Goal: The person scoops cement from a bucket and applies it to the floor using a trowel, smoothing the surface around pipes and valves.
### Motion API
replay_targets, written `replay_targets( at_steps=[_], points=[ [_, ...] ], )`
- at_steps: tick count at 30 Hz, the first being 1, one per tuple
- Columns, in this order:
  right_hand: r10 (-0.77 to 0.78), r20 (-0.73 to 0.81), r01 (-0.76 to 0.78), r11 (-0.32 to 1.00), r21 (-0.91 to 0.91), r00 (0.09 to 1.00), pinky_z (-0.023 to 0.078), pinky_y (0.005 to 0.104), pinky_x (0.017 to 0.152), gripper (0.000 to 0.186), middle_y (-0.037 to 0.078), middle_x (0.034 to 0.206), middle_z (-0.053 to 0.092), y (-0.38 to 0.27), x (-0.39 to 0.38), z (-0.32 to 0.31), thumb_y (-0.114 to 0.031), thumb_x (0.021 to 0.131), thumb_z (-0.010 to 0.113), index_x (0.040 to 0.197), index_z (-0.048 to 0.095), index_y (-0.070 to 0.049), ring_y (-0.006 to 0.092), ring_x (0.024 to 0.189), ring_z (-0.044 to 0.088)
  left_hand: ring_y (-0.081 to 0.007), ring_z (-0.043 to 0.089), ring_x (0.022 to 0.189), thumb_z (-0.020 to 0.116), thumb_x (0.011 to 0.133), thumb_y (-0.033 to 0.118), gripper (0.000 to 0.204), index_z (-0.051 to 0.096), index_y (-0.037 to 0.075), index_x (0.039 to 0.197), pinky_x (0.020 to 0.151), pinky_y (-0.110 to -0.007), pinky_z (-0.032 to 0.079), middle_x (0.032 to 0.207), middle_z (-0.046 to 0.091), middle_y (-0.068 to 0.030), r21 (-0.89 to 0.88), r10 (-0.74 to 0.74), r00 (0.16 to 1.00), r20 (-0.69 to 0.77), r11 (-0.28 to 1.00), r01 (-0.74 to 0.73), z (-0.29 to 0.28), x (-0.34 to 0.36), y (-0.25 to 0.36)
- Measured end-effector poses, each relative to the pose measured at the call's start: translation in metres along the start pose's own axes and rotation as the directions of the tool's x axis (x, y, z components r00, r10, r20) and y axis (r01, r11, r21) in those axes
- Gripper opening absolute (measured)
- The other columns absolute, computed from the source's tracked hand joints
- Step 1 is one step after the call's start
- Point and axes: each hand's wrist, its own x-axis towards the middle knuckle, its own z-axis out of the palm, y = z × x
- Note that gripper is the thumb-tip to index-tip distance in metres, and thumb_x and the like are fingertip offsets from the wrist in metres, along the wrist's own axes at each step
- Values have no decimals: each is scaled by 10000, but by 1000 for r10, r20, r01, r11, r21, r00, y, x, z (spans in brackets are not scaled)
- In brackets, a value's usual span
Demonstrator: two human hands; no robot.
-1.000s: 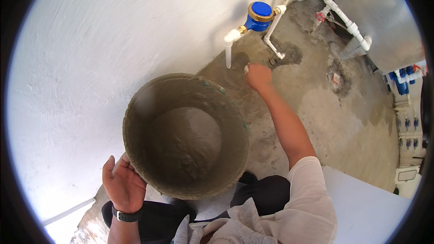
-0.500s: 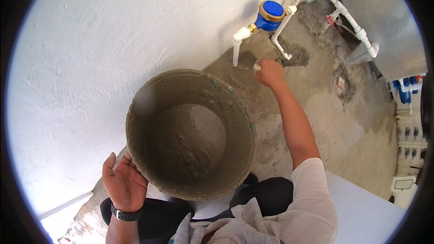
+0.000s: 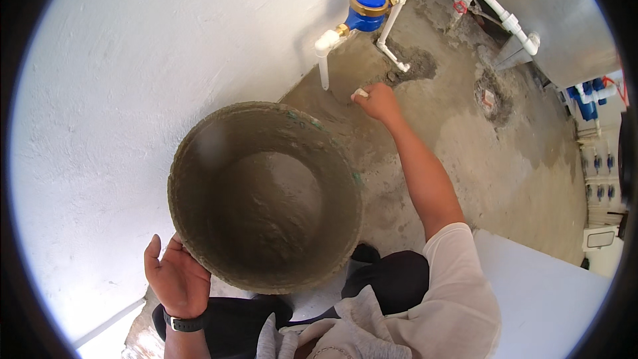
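Observation:
A round, mortar-caked bucket [image 3: 178, 179] with wet grey mortar [image 3: 286, 186] in its bottom is in front of me, its mouth facing up at me. At its lower left side is my left hand [image 3: 178, 278], palm up and thumb apart. Its fingers reach against the outside of the bucket and their tips are hidden. My right hand [image 3: 380, 102] is stretched forward beyond the bucket, low over damp floor. It is closed on a pale handle-like piece [image 3: 360, 94]; whatever joins it cannot be made out against the grey floor.
A blue water meter [image 3: 367, 10] on white pipes [image 3: 323, 60] stands along the white wall [image 3: 119, 93], just beyond my right hand. Further right are a red valve handle [image 3: 460, 6] and a metal tank [image 3: 565, 26]. A white panel [image 3: 531, 272] is at lower right.
The view has shifted, so the bucket, meter and pipes sit further left. My right hand has turned slightly, and more of the pale piece shows. My left hand stays by the bucket.

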Motion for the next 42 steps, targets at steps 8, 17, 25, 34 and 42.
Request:
replay_targets(
  at_steps=[8,17,25,34,42],
  points=[
    [19,-51,-17,999,40,999,565,497,818,350,235,941,748,6,-11,-1,-397,840,768,975,810,-76,415,907,723,-359,685,1152,414,1067,493,606,596,-62,1224,1026,-517,535,1242,694,-232,25,9,999,37,1000,-10,-5,0,2],
    [47,-85,-43,998,48,995,566,488,846,349,219,971,755,7,-12,4,-408,843,770,994,812,-95,416,942,720,-359,669,1170,416,1063,500,616,588,-67,1232,1036,-523,524,1247,685,-225,35,-5,996,93,999,2,-8,1,2],
    [60,-21,-60,998,28,998,565,492,864,379,213,1020,756,-5,-16,-8,-423,850,767,1010,806,-82,407,987,716,-358,661,1181,413,1062,501,627,576,-72,1256,1047,-535,510,1265,674,-230,20,2,995,97,1000,-4,-6,4,1],
    [64,-96,-64,998,2,993,565,495,866,365,192,992,758,-3,-12,-15,-418,821,789,1011,812,-108,391,975,717,-369,629,1236,424,1058,507,625,575,-65,1257,1071,-550,486,1304,660,-229,34,-13,998,57,999,12,8,1,0],
    [4,0,-4,993,-116,1000,578,489,866,353,166,1006,766,-1,1,-31,-400,816,781,1041,810,-130,375,985,725,-356,631,1242,433,1056,515,609,602,-39,1243,1083,-539,477,1329,669,-214,72,1,999,43,997,-4,7,1,1]
  ],
)
